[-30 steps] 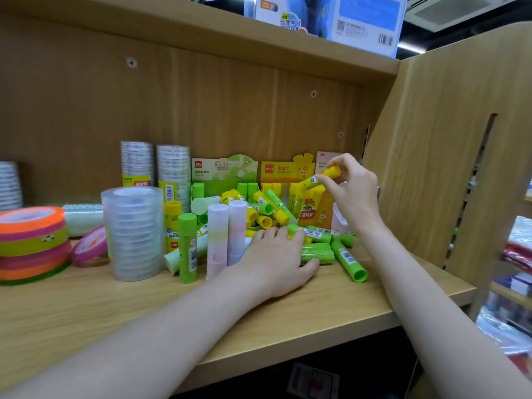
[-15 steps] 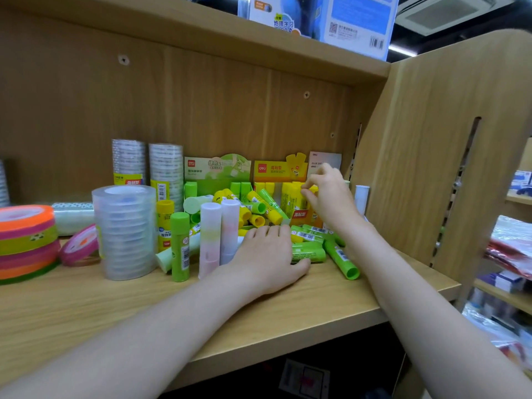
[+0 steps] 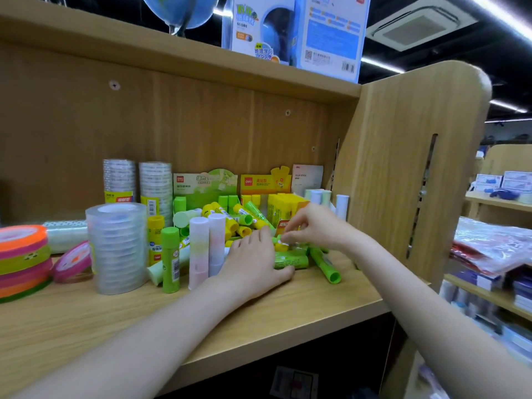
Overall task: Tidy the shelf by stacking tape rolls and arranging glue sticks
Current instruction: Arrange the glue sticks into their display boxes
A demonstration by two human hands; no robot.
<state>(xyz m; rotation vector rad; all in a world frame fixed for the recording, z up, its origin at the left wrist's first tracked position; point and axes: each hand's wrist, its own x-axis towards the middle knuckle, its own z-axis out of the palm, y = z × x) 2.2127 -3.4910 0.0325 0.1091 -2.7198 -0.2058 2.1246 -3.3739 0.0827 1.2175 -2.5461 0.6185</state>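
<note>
A jumble of green and yellow glue sticks [image 3: 230, 214] lies at the back right of the wooden shelf [image 3: 288, 309]. In front of it stand a green stick [image 3: 170, 259] and two pastel sticks [image 3: 198, 251]. My left hand [image 3: 253, 263] lies flat on the shelf, its fingers straight against the pile and a lying green stick [image 3: 290, 261]. My right hand [image 3: 313, 228] reaches down into the pile and pinches a small glue stick [image 3: 280, 243]; blur hides the detail. A clear tape stack [image 3: 116, 249] and a coloured tape stack [image 3: 23, 260] stand at the left.
Two tall clear tape stacks [image 3: 138, 181] stand at the back, with a pink roll [image 3: 73, 262] leaning by the coloured stack. Green [image 3: 204, 185] and yellow [image 3: 285, 207] display boxes stand behind the pile. The side panel [image 3: 403, 168] closes the right. Globe boxes [image 3: 290, 30] sit overhead.
My right hand carried a yellow glue stick to the yellow box, then dropped down to the pile near my left hand's fingertips. My left hand stayed put.
</note>
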